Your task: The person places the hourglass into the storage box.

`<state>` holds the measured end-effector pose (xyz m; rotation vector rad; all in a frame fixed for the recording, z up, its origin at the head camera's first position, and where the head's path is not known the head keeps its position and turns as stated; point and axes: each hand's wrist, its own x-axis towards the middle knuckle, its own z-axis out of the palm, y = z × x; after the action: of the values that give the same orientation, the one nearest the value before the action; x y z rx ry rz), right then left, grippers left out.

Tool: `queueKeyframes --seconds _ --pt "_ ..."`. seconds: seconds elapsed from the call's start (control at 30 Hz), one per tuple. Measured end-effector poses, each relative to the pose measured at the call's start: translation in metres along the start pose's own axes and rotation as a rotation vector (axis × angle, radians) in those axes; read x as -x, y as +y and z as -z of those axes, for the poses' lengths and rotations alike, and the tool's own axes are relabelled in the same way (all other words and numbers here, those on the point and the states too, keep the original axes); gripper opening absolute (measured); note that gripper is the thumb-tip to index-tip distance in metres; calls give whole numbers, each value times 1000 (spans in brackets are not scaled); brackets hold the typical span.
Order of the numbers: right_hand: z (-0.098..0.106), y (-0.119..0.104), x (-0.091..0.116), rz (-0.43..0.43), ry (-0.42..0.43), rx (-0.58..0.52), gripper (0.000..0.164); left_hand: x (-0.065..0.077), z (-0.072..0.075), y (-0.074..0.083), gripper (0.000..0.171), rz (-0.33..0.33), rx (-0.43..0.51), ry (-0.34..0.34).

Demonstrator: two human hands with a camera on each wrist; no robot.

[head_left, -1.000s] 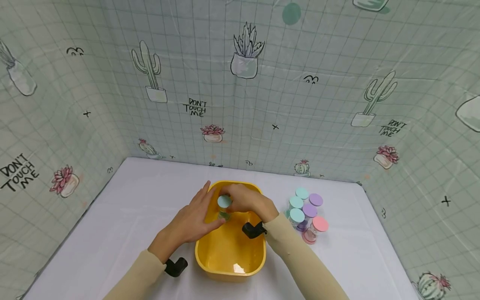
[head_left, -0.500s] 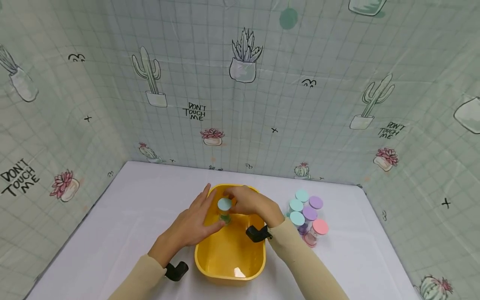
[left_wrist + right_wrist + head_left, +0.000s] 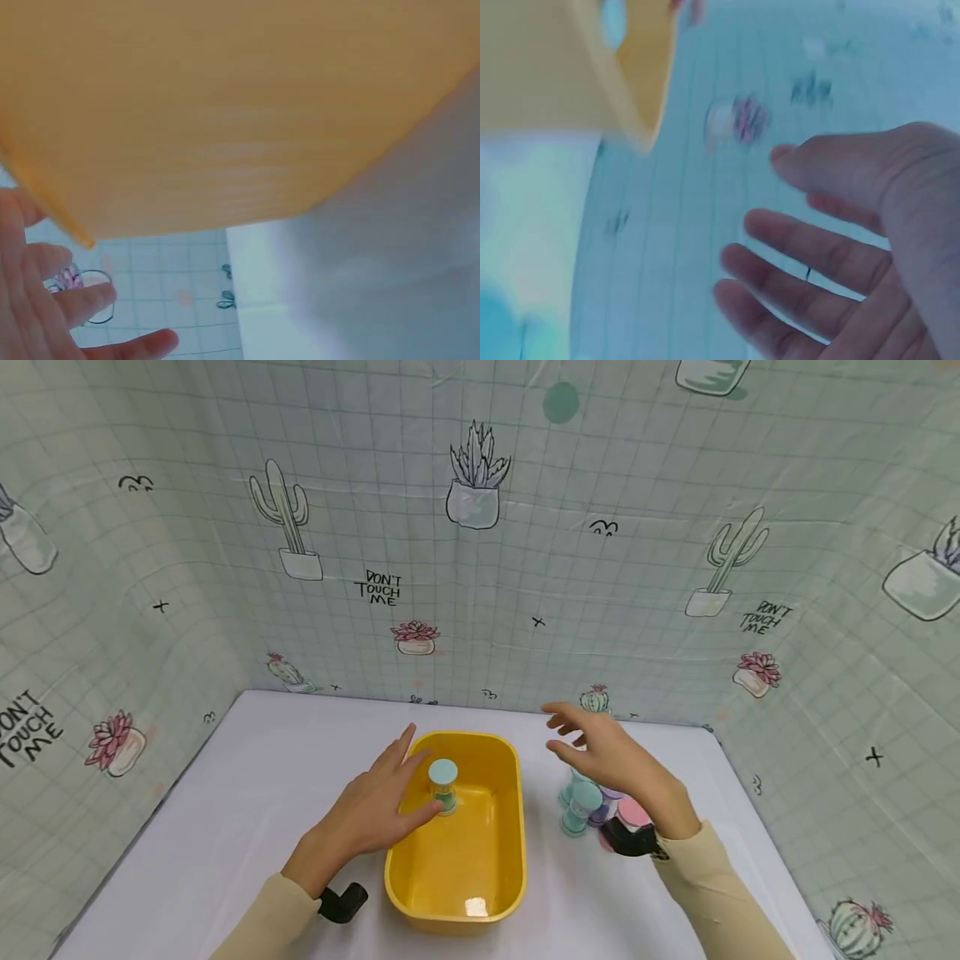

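Observation:
A small clear jar with a pale teal lid (image 3: 443, 772) stands upright inside the yellow bin (image 3: 454, 920), toward its far left. My left hand (image 3: 378, 806) reaches over the bin's left rim, fingers spread, thumb tip overlapping the jar's base in the head view. In the left wrist view the bin's outer wall (image 3: 225, 112) fills the upper part, with fingers (image 3: 82, 304) beside it. My right hand (image 3: 611, 752) is in the air right of the bin, fingers loosely bent and holding nothing. Under it stands a group of lidded jars, partly hidden: teal (image 3: 585, 797), purple and pink (image 3: 632, 812).
The bin stands on a white-covered table (image 3: 300, 735). Behind and on both sides hangs a grid-patterned cloth (image 3: 480, 568) printed with cacti. Black wrist mounts (image 3: 630, 839) stick out from both sleeves.
My right hand has let go of the teal-lidded jar and moved out of the bin to the right, over the jar group. The left hand stays at the bin's left rim.

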<state>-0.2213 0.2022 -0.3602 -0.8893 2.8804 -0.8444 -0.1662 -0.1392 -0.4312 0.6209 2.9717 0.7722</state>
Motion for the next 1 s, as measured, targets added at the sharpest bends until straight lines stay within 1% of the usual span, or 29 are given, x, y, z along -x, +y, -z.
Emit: queueKeyframes --seconds 0.03,0.1,0.13,0.27,0.37,0.47,0.63,0.8,1.0 --pt "4 9 6 -14 15 14 53 0 1 0 75 -10 -2 14" --pt "10 26 18 -49 33 32 58 -1 2 -1 72 -20 5 16" --pt "12 34 24 -63 39 38 61 -1 2 -2 71 -20 17 7" --pt "12 63 50 -109 63 46 67 -1 1 -5 80 26 44 -71" --pt "7 77 69 -134 99 54 67 -1 0 -6 86 40 42 -95" --pt "0 85 85 -178 113 57 69 -1 0 -5 88 42 24 -105" --pt "-12 93 104 -262 89 26 73 -1 -2 -4 86 54 -21 -115" --pt "-24 97 113 -322 69 -10 74 -1 -3 -3 85 48 -35 -96" --pt "-36 99 116 -342 53 -56 73 1 -5 -4 85 25 -48 -75"
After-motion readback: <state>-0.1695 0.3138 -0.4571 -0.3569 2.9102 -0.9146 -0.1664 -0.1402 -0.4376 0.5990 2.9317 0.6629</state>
